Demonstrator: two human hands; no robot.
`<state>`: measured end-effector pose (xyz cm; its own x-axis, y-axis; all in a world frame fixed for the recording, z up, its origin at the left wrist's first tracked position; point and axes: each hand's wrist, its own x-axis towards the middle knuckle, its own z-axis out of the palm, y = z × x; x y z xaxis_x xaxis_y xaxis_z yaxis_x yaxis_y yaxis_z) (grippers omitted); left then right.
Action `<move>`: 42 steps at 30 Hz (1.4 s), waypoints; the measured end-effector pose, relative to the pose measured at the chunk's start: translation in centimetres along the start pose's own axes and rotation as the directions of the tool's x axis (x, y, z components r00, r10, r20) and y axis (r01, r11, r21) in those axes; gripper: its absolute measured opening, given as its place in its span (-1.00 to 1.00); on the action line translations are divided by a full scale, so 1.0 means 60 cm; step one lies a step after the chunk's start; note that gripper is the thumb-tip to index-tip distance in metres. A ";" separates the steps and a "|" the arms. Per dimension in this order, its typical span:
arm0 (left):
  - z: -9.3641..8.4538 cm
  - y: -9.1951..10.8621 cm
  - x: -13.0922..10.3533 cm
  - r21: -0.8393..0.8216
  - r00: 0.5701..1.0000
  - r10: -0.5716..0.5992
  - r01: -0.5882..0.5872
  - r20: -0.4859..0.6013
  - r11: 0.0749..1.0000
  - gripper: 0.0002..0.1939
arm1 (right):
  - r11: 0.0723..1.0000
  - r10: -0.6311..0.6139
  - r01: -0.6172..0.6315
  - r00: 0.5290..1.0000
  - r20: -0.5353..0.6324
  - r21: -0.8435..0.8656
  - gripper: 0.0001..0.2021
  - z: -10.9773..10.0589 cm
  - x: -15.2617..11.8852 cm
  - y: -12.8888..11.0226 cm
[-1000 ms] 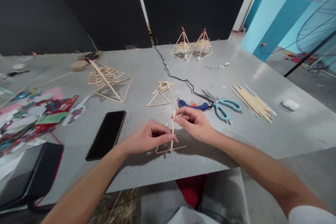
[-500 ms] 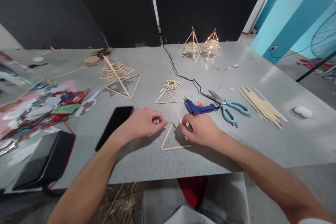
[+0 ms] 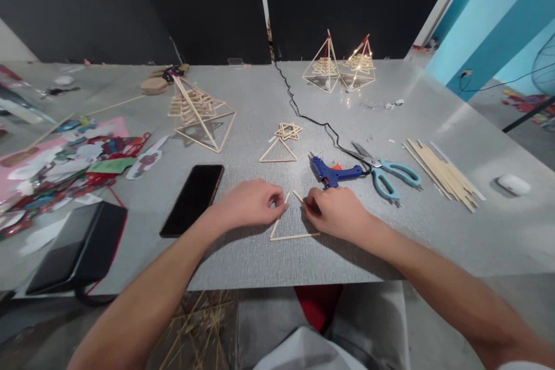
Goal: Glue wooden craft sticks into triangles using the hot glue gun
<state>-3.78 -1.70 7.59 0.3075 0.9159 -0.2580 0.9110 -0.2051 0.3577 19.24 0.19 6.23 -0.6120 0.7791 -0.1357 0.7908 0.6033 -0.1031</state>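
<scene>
Two joined wooden sticks (image 3: 295, 237) form an angle on the grey table near its front edge. My left hand (image 3: 260, 202) is closed in a pinch on the upper part of the slanting left stick. Between the thumb and fingers of my right hand (image 3: 332, 208) is a loose stick (image 3: 298, 196), its tip close to the top of the left stick, with a small gap between them. A finished stick triangle (image 3: 277, 159) and a stick star (image 3: 288, 130) lie just beyond. The blue glue gun (image 3: 336, 172) rests right behind my right hand.
Blue-handled scissors (image 3: 385, 173) and a stick bundle (image 3: 442, 173) lie on the right. A phone (image 3: 192, 199) is left of my left hand. Stick pyramids (image 3: 202, 110) stand farther back. Paper scraps (image 3: 73, 167) and a black case (image 3: 80, 248) occupy the left.
My left hand has moved right onto the slanting stick. My right hand has brought its loose stick's tip nearer to that stick's top. The view has shifted slightly.
</scene>
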 end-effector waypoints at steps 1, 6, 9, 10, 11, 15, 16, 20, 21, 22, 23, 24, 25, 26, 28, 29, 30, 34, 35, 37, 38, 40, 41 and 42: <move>0.000 0.000 0.000 0.000 1.000 0.004 -0.004 0.003 1.000 -0.71 | 1.000 0.006 -0.006 1.000 0.003 0.006 -0.70 0.000 0.000 0.000; 0.001 0.003 0.000 0.004 1.000 0.016 -0.016 0.025 1.000 -0.75 | 0.999 0.028 -0.028 0.999 0.018 0.025 -0.68 0.000 0.002 -0.001; 0.003 0.003 0.001 0.007 0.999 0.009 -0.010 0.031 1.000 -0.79 | 0.999 0.025 -0.026 0.999 0.028 0.036 -0.69 0.001 0.002 0.000; 0.003 0.002 0.001 0.007 0.999 0.007 -0.007 0.032 1.000 -0.80 | 0.999 0.024 -0.025 0.999 0.028 0.040 -0.69 0.002 0.002 0.000; 0.004 0.002 0.001 0.008 0.999 0.005 -0.006 0.033 1.000 -0.80 | 0.999 0.024 -0.025 0.999 0.028 0.043 -0.69 0.002 0.002 0.000; 0.007 0.000 0.002 0.009 0.999 0.007 -0.007 0.036 1.000 -0.81 | 0.998 0.026 -0.027 0.999 0.027 0.050 -0.69 0.002 0.002 0.002; 0.007 0.000 0.002 0.009 0.999 0.008 -0.008 0.036 1.000 -0.81 | 0.998 0.025 -0.026 0.999 0.028 0.051 -0.69 0.002 0.002 0.002; 0.009 0.000 0.002 0.014 0.999 0.008 -0.009 0.034 1.000 -0.81 | 0.998 0.020 -0.022 0.999 0.029 0.058 -0.70 0.001 0.001 0.002; 0.009 0.000 0.002 0.016 0.999 0.007 -0.008 0.034 1.000 -0.80 | 0.998 0.019 -0.021 0.999 0.029 0.060 -0.69 0.001 0.000 0.002; 0.009 0.001 0.002 0.017 0.999 0.006 -0.007 0.033 1.000 -0.80 | 0.998 0.018 -0.020 0.999 0.030 0.061 -0.69 0.000 0.000 0.002; 0.009 0.001 0.002 0.019 0.999 0.004 -0.005 0.032 1.000 -0.80 | 0.998 0.017 -0.019 0.999 0.031 0.062 -0.69 0.000 0.000 0.002; 0.009 0.002 0.002 0.022 1.000 0.003 -0.004 0.030 1.000 -0.80 | 0.998 0.017 -0.019 0.999 0.032 0.062 -0.69 0.000 0.000 0.002; 0.009 0.002 0.002 0.023 1.000 0.002 -0.003 0.028 1.000 -0.80 | 0.998 0.016 -0.018 0.999 0.033 0.063 -0.70 0.000 0.000 0.001; 0.009 0.002 0.002 0.024 1.000 0.002 -0.003 0.026 1.000 -0.80 | 0.998 0.015 -0.017 0.999 0.034 0.064 -0.70 0.000 0.000 0.001; 0.009 0.002 0.002 0.025 1.000 0.003 -0.004 0.025 1.000 -0.79 | 0.998 0.014 -0.016 0.999 0.035 0.068 -0.70 0.000 0.001 0.002; 0.010 0.001 0.002 0.024 1.000 0.003 -0.004 0.025 1.000 -0.79 | 0.997 0.014 -0.017 0.999 0.034 0.070 -0.70 0.000 0.001 0.002; 0.010 0.001 0.002 0.024 1.000 0.004 -0.004 0.025 1.000 -0.79 | 0.997 0.015 -0.017 0.999 0.033 0.072 -0.70 -0.001 0.001 0.002; 0.010 0.002 0.003 0.023 1.000 0.007 -0.007 0.025 1.000 -0.78 | 0.997 0.013 -0.016 0.999 0.031 0.079 -0.71 -0.002 0.001 0.004; 0.009 0.002 0.003 0.023 1.000 0.008 -0.009 0.024 1.000 -0.78 | 0.997 0.012 -0.015 0.999 0.031 0.080 -0.71 -0.002 0.001 0.004; 0.009 0.003 0.002 0.022 1.000 0.011 -0.012 0.024 1.000 -0.80 | 0.997 0.012 -0.015 0.999 0.034 0.079 -0.70 -0.003 0.000 0.003; 0.009 0.003 0.002 0.022 1.000 0.012 -0.013 0.024 1.000 -0.80 | 0.997 0.013 -0.016 0.999 0.035 0.078 -0.70 -0.003 0.000 0.003; 0.009 0.003 0.002 0.022 1.000 0.012 -0.013 0.024 1.000 -0.80 | 0.997 0.014 -0.017 0.999 0.038 0.077 -0.70 -0.003 -0.001 0.003; 0.009 0.004 0.002 0.022 1.000 0.011 -0.012 0.024 1.000 -0.80 | 0.997 0.014 -0.017 0.999 0.039 0.077 -0.70 -0.004 -0.001 0.002; 0.009 0.004 0.002 0.023 1.000 0.010 -0.010 0.025 1.000 -0.80 | 0.997 0.014 -0.017 0.999 0.040 0.077 -0.70 -0.004 -0.001 0.002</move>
<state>-3.39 -1.82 7.17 0.3231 0.9049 -0.2770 0.9138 -0.2222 0.3399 19.39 0.26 6.44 -0.6005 0.7800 -0.1761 0.7988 0.5750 -0.1767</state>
